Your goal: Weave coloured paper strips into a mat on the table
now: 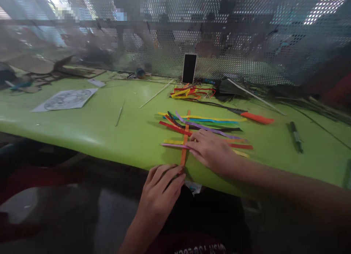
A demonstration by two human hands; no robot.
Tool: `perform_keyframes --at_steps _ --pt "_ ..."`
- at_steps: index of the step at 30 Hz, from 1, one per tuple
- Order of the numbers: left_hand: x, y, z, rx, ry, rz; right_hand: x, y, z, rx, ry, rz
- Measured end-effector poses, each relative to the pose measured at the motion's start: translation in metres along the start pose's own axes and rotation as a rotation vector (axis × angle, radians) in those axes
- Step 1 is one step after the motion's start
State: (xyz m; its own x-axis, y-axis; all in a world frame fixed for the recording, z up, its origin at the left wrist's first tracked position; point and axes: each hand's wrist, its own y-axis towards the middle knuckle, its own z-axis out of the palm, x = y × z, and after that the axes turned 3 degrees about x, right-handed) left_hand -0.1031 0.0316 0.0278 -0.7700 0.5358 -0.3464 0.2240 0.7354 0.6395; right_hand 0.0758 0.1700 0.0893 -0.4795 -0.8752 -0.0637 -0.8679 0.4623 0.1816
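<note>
One green table [109, 133] fills the middle of the scene, backed by one perforated metal screen [246, 45] that runs the full width behind it. One printed sheet [65, 99] with a round pattern lies flat at the far left of the table. Near the front edge, in the centre, sits one spread of coloured paper strips [204, 125]: roughly ten lie crosswise, in yellow, blue, green, black, purple, red and pink, and one orange strip [185, 137] runs lengthwise across them toward the table edge. One second, smaller heap of strips [189, 92], red, yellow and orange, lies further back, too tangled to count. Two hands are at work. The right hand [212, 151] rests palm-down and flat on the near right part of the spread, fingers extended and together, pressing on the strips rather than closing on any; its fingertips lie just beside the orange strip. The left hand [163, 188] is at the table edge, fingers loosely curled over the near end of the orange strip; whether it pinches that end cannot be told. One dark phone [189, 68] stands upright against the screen. One orange-handled tool [256, 117] lies right of the spread, one dark pen [296, 136] further right, and two thin sticks [156, 94] lie left of centre.
</note>
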Motion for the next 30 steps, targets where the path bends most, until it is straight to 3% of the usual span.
perform_keyframes --at_steps 5,12,19,24,30 --pt "-0.002 0.002 0.0 -0.014 0.001 0.009 0.006 -0.005 0.008 -0.048 0.01 -0.04" --pt "-0.002 0.007 -0.005 0.013 -0.02 -0.005 -0.003 -0.017 -0.001 -0.152 0.206 0.023" --pt "0.012 0.023 -0.014 0.022 -0.033 -0.004 -0.018 -0.004 0.004 -0.042 0.159 0.007" --pt "0.015 0.023 -0.002 0.105 0.007 -0.029 -0.019 0.006 0.008 -0.009 0.063 0.013" --pt "0.013 0.022 0.004 0.079 0.015 -0.033 -0.022 0.011 0.008 -0.022 0.047 0.036"
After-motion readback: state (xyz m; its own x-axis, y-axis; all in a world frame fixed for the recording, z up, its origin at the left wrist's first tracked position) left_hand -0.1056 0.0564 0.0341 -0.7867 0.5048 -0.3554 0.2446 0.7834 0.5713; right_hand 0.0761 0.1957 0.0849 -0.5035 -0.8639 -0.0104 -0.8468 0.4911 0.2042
